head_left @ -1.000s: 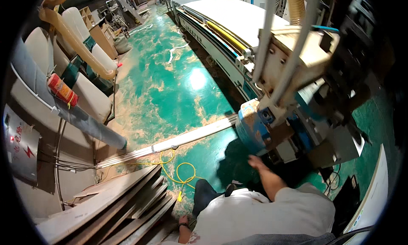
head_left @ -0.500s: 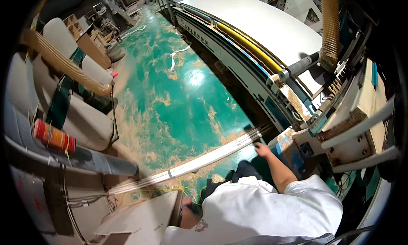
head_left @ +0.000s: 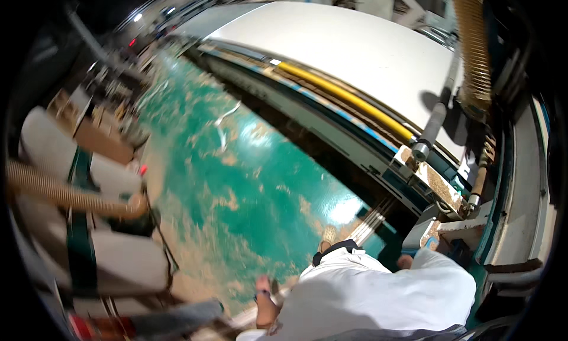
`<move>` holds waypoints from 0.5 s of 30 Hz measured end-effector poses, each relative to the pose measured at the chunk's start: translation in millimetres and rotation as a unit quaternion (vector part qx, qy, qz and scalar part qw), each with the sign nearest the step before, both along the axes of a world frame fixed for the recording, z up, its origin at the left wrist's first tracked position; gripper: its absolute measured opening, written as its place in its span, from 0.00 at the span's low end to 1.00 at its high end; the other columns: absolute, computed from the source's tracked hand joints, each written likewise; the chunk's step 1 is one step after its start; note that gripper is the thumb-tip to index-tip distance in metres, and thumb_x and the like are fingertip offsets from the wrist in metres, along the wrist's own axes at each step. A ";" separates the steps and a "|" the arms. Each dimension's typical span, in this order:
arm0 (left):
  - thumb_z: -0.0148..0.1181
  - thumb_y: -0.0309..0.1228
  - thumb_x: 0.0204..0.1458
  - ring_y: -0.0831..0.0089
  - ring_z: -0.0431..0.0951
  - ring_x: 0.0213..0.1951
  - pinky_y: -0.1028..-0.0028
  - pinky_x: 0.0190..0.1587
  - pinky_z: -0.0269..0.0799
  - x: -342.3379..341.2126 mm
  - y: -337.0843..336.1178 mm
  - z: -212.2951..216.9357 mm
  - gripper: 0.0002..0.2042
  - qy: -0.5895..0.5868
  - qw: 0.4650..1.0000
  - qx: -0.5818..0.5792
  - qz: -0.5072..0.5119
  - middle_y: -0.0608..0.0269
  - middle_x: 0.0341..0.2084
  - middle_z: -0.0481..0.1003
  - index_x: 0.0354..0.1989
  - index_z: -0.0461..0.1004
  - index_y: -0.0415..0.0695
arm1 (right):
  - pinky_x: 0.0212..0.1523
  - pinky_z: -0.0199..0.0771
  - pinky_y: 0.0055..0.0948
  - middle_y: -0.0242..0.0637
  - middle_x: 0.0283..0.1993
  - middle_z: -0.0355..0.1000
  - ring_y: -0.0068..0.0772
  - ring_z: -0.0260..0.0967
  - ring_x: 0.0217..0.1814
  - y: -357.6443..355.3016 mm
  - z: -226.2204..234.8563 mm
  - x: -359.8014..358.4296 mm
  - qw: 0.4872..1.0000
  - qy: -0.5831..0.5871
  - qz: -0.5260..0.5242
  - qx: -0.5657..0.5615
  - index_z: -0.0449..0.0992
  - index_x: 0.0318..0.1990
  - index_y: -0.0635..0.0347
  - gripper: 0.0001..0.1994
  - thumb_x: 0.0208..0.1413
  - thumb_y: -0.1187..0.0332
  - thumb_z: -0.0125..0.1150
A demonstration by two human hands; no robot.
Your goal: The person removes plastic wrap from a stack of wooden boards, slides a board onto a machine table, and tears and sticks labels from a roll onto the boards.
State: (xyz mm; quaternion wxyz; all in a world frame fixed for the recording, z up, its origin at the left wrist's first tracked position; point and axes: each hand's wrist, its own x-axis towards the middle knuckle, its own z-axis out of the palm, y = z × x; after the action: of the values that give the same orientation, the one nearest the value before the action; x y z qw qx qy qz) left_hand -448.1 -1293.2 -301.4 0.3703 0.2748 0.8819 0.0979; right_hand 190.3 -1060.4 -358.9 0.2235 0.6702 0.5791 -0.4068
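My left hand (head_left: 262,285) hangs low over the green floor beside my white shirt, with a dark band near the wrist. Its fingers are blurred, and I see no object in it. Only a small part of my right hand (head_left: 404,262) shows past the shirt, close to the machine's corner; its fingers are hidden. White conduits (head_left: 368,224) run along the floor under me, partly covered by my body. A foot in a light sandal (head_left: 328,236) steps beside them.
A long machine bed (head_left: 349,51) carrying a white sheet, with a yellow tube (head_left: 349,95) along its side, stands at the right. A ribbed hose (head_left: 471,51) hangs above. Grey dust bags (head_left: 118,261) and another hose (head_left: 77,193) line the left. Sawdust (head_left: 228,202) litters the floor.
The view has turned and shifted forward along the machine. My right arm has drawn back to my side. My left hand now shows over the floor instead of beside the light board.
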 end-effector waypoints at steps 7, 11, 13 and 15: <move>0.52 0.42 0.53 0.53 0.71 0.48 0.61 0.49 0.67 -56.4 122.1 0.1 0.14 -0.120 0.990 -0.080 -0.002 0.50 0.45 0.72 0.43 0.72 0.48 | 0.52 0.69 0.45 0.49 0.50 0.72 0.53 0.69 0.50 320.4 86.9 -351.3 0.937 0.198 0.173 0.229 0.73 0.52 0.53 0.23 0.47 0.59 0.53; 0.51 0.41 0.53 0.53 0.70 0.50 0.60 0.50 0.67 -126.4 226.8 0.5 0.16 -0.159 0.982 0.022 0.096 0.49 0.47 0.71 0.46 0.71 0.47 | 0.49 0.69 0.46 0.47 0.47 0.73 0.51 0.69 0.49 449.5 196.3 -505.0 0.873 0.352 0.199 0.272 0.72 0.50 0.55 0.19 0.50 0.62 0.51; 0.51 0.41 0.53 0.53 0.70 0.51 0.60 0.50 0.67 -164.4 267.9 -3.4 0.17 -0.170 0.979 0.042 0.107 0.49 0.48 0.70 0.48 0.70 0.47 | 0.49 0.69 0.46 0.46 0.47 0.73 0.51 0.69 0.49 492.6 205.1 -548.0 0.864 0.365 0.193 0.287 0.72 0.49 0.55 0.18 0.50 0.63 0.51; 0.51 0.41 0.53 0.54 0.69 0.52 0.60 0.51 0.67 -209.3 300.2 -8.5 0.18 -0.174 0.978 0.039 0.106 0.48 0.49 0.70 0.49 0.70 0.46 | 0.50 0.68 0.46 0.46 0.47 0.73 0.50 0.69 0.50 529.5 206.1 -588.9 0.860 0.377 0.171 0.299 0.72 0.49 0.55 0.18 0.50 0.64 0.52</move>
State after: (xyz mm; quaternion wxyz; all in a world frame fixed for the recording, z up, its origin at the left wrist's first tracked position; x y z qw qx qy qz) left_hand -657.5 -993.0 -309.9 0.4948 0.1730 0.8234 0.2174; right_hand -398.5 -530.9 -152.8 -0.1569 0.3904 0.8185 -0.3911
